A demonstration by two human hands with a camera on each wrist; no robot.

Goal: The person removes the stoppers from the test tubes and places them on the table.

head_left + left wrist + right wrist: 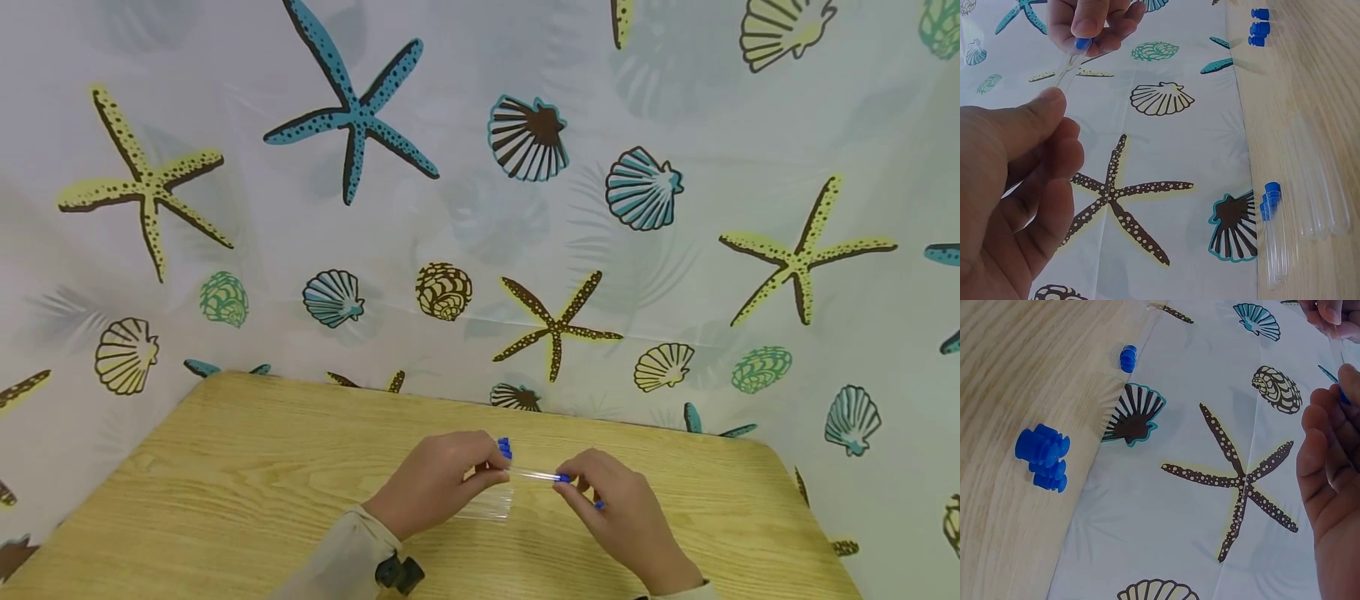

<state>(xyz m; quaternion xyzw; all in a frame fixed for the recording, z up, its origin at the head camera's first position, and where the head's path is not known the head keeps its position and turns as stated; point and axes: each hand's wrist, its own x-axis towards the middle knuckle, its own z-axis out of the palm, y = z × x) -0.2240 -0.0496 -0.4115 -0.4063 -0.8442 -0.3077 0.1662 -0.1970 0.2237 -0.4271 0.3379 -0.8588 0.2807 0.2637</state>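
Note:
A clear test tube (534,474) is held level between both hands above the table. My left hand (446,483) pinches the tube's body between thumb and fingers. At the tube's other end, my right hand (622,512) pinches a blue cap (1083,44) at its mouth; how deep the cap sits cannot be told. Several uncapped tubes (1319,187) lie side by side on the table below my left hand. Beyond them lie capped tubes (1275,244) with blue ends. Loose blue caps (1041,453) stand in a small group near my right hand, which mostly hides them in the head view.
The wooden table (247,467) extends to both sides of the hands. A white cloth (465,225) printed with starfish and shells hangs behind it and along the sides. A dark wrist device (400,573) sits at the left sleeve.

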